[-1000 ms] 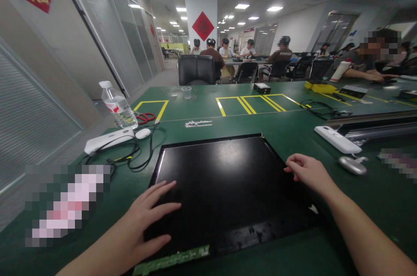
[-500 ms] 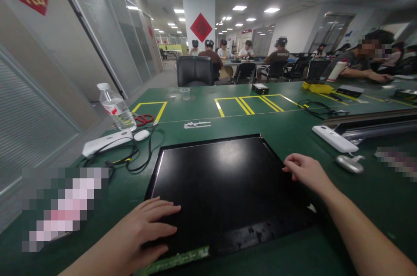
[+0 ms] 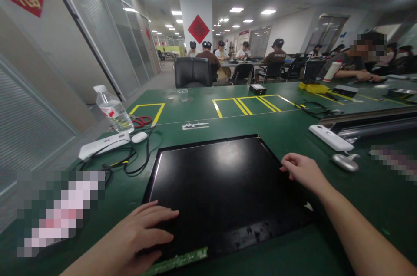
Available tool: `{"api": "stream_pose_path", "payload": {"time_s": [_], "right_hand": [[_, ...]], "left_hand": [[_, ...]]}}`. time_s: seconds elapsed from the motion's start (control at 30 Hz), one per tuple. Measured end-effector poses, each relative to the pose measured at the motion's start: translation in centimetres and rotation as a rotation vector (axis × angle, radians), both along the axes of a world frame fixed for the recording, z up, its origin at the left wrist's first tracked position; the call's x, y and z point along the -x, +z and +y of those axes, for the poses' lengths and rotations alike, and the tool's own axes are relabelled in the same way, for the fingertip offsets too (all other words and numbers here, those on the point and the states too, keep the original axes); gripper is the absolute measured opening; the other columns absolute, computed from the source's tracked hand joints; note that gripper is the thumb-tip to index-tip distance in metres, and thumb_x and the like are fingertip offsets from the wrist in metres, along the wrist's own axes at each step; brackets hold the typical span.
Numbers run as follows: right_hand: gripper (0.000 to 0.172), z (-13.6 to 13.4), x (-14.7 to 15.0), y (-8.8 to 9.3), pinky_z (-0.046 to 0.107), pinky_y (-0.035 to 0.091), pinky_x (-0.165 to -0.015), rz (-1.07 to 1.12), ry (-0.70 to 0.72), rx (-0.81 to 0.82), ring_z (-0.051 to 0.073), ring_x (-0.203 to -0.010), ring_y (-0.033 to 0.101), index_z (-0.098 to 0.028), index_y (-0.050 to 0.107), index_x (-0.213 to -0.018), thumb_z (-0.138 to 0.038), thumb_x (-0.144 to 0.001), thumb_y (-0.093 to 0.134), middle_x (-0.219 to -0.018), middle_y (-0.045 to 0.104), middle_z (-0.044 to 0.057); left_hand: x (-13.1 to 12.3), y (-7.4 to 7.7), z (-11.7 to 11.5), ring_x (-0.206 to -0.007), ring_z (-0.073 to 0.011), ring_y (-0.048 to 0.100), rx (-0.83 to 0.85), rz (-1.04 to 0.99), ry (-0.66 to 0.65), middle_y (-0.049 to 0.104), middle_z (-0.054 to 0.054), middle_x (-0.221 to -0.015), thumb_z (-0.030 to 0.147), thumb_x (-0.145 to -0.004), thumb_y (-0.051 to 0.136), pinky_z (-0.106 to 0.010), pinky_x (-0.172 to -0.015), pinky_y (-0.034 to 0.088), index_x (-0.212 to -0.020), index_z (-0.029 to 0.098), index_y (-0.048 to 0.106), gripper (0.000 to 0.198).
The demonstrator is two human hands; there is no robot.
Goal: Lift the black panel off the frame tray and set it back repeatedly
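Observation:
A black flat display panel [image 3: 215, 189] lies face up on the green table, with a green circuit board strip [image 3: 182, 261] along its near edge. My left hand [image 3: 140, 232] rests on the panel's near left corner, fingers spread and stretched out. At the panel's right edge is my right hand [image 3: 302, 172], its fingers curled and pinched together. Whether they hold the edge or something small there is hidden. Below that hand, a small pale scrap [image 3: 308, 206] shows at the panel's right side.
On the left stand a water bottle [image 3: 114, 109], red-handled scissors [image 3: 142, 121], a white device [image 3: 104, 145], a mouse [image 3: 139, 137] and black cables [image 3: 143, 167]. White bits [image 3: 195, 126] lie beyond the panel. A white power bank [image 3: 329, 138] and silver mouse [image 3: 345, 162] lie right. People sit farther back.
The view has shifted slightly, moving the scene a little to the left. Both hands keep nearly the same places on the panel.

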State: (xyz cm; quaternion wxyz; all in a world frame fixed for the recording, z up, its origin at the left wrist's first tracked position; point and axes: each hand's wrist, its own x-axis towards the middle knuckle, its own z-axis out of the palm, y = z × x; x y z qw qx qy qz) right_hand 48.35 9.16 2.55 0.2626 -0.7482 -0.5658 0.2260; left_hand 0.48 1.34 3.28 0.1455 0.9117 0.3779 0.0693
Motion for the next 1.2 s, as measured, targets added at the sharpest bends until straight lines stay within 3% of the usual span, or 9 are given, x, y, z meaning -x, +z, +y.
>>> {"api": "stream_pose_path", "payload": {"time_s": [0.2, 0.33, 0.47, 0.53, 0.63, 0.73, 0.8, 0.97, 1.2], "right_hand": [[0.016, 0.1, -0.1, -0.3, 0.026, 0.046, -0.053, 0.014, -0.005, 0.005, 0.013, -0.047, 0.06, -0.023, 0.064, -0.076, -0.034, -0.078, 0.053, -0.072, 0.075, 0.001], [0.016, 0.1, -0.1, -0.3, 0.026, 0.046, -0.054, 0.018, -0.008, 0.013, 0.012, -0.046, 0.06, -0.022, 0.064, -0.076, -0.033, -0.078, 0.053, -0.073, 0.075, 0.0], [0.016, 0.0, -0.2, -0.2, 0.025, 0.046, -0.053, 0.011, -0.006, 0.002, 0.012, -0.046, 0.059, -0.022, 0.064, -0.075, -0.033, -0.078, 0.053, -0.071, 0.075, 0.001], [0.016, 0.0, -0.2, -0.2, 0.025, 0.046, -0.053, 0.018, 0.002, -0.005, 0.012, -0.046, 0.06, -0.022, 0.065, -0.077, -0.034, -0.078, 0.054, -0.072, 0.075, 0.001], [0.017, 0.0, -0.2, -0.2, 0.025, 0.046, -0.054, 0.028, 0.018, -0.012, 0.012, -0.048, 0.06, -0.022, 0.065, -0.079, -0.035, -0.078, 0.053, -0.072, 0.075, 0.001], [0.018, -0.1, -0.1, -0.1, 0.026, 0.046, -0.054, 0.036, 0.03, -0.038, 0.013, -0.049, 0.06, -0.023, 0.065, -0.078, -0.036, -0.078, 0.053, -0.07, 0.074, 0.0], [0.018, -0.2, -0.1, 0.1, 0.026, 0.046, -0.055, 0.038, 0.031, -0.063, 0.013, -0.05, 0.06, -0.023, 0.064, -0.076, -0.036, -0.079, 0.052, -0.071, 0.074, 0.0], [0.02, -0.1, -0.7, 0.3, 0.027, 0.044, -0.059, -0.067, -0.034, -0.07, 0.015, -0.056, 0.061, -0.024, 0.066, -0.076, -0.037, -0.079, 0.051, -0.067, 0.071, -0.001], [0.019, 0.5, -1.5, -1.1, 0.028, 0.042, -0.062, -0.238, 0.006, 0.045, 0.019, -0.067, 0.064, -0.023, 0.07, -0.083, -0.035, -0.076, 0.057, -0.073, 0.07, 0.002]], "left_hand": [[0.2, -0.7, 0.4, -0.121, -0.0261, 0.063, -0.039, 0.009, -0.072, 0.068, 0.003, -0.135, 0.008, -0.069, 0.064, -0.05, -0.11, 0.039, -0.107, 0.043, 0.074, 0.052], [0.0, -0.6, 0.4, -0.121, -0.0261, 0.063, -0.037, 0.024, -0.052, 0.069, 0.002, -0.133, 0.009, -0.068, 0.064, -0.05, -0.11, 0.04, -0.103, 0.04, 0.075, 0.048], [0.1, -0.2, 0.3, -0.122, -0.0255, 0.063, -0.011, 0.03, -0.032, 0.069, 0.002, -0.133, 0.014, -0.075, 0.064, -0.048, -0.11, 0.041, -0.11, 0.042, 0.072, 0.046], [0.4, -0.1, 0.4, -0.12, -0.0254, 0.064, -0.025, -0.001, 0.046, 0.069, 0.002, -0.133, 0.022, -0.082, 0.063, -0.043, -0.106, 0.046, -0.114, 0.043, 0.071, 0.039], [1.5, -0.1, 1.2, -0.11, -0.0272, 0.069, -0.075, -0.054, 0.285, 0.072, -0.003, -0.125, 0.039, -0.085, 0.062, -0.038, -0.096, 0.054, -0.114, 0.037, 0.072, 0.031], [2.5, -0.2, 2.1, -0.097, -0.0312, 0.072, -0.094, -0.053, 0.544, 0.076, -0.009, -0.108, 0.05, -0.083, 0.059, -0.043, -0.089, 0.056, -0.104, 0.027, 0.073, 0.034], [2.9, -0.2, 2.5, -0.087, -0.0325, 0.073, -0.061, -0.029, 0.651, 0.076, -0.009, -0.094, 0.054, -0.082, 0.056, -0.044, -0.081, 0.056, -0.092, 0.025, 0.071, 0.034], [2.7, 0.0, 2.5, -0.073, -0.0304, 0.071, 0.064, 0.069, 0.721, 0.071, -0.006, -0.075, 0.059, -0.083, 0.047, -0.043, -0.072, 0.053, -0.074, 0.026, 0.062, 0.037], [1.3, -0.3, 2.4, -0.081, -0.0289, 0.069, 0.043, 0.062, 0.676, 0.066, -0.009, -0.083, 0.045, -0.086, 0.04, -0.045, -0.083, 0.051, -0.075, 0.025, 0.064, 0.033]]}}
